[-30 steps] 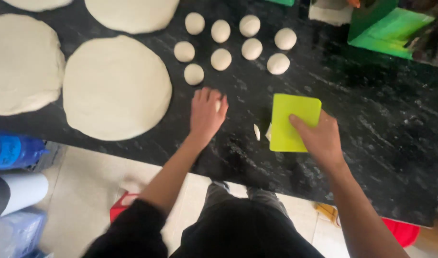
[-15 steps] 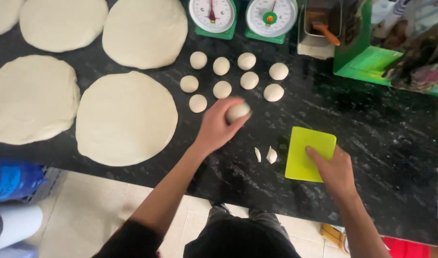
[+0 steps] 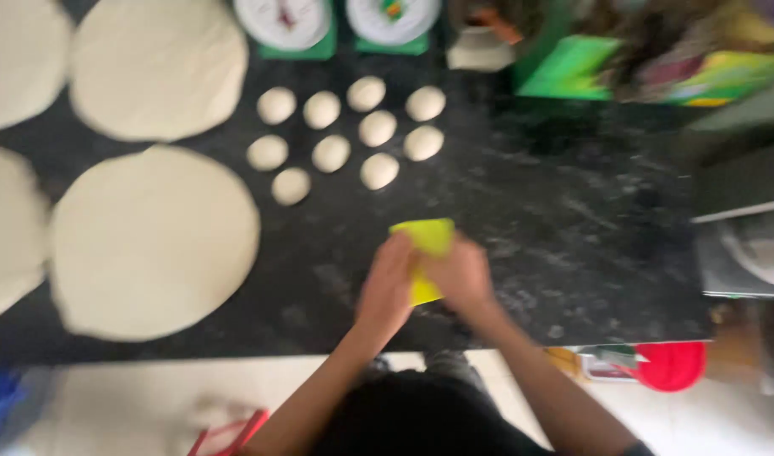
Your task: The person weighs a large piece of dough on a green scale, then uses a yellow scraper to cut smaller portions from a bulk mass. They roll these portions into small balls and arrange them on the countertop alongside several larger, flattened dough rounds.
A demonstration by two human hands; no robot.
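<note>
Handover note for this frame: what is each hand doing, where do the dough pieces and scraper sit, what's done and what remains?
Left hand and right hand both grip the yellow-green scraper at the near edge of the black counter; the picture is blurred.
Done: ten dough balls grouped in rows beyond the hands; rolled dough rounds lie to the left.
Left: no loose dough visible by the scraper; anything under the hands is hidden.

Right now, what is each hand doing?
Left hand: on the yellow scraper, grip unclear from blur.
Right hand: on the same scraper, grip unclear.
</note>
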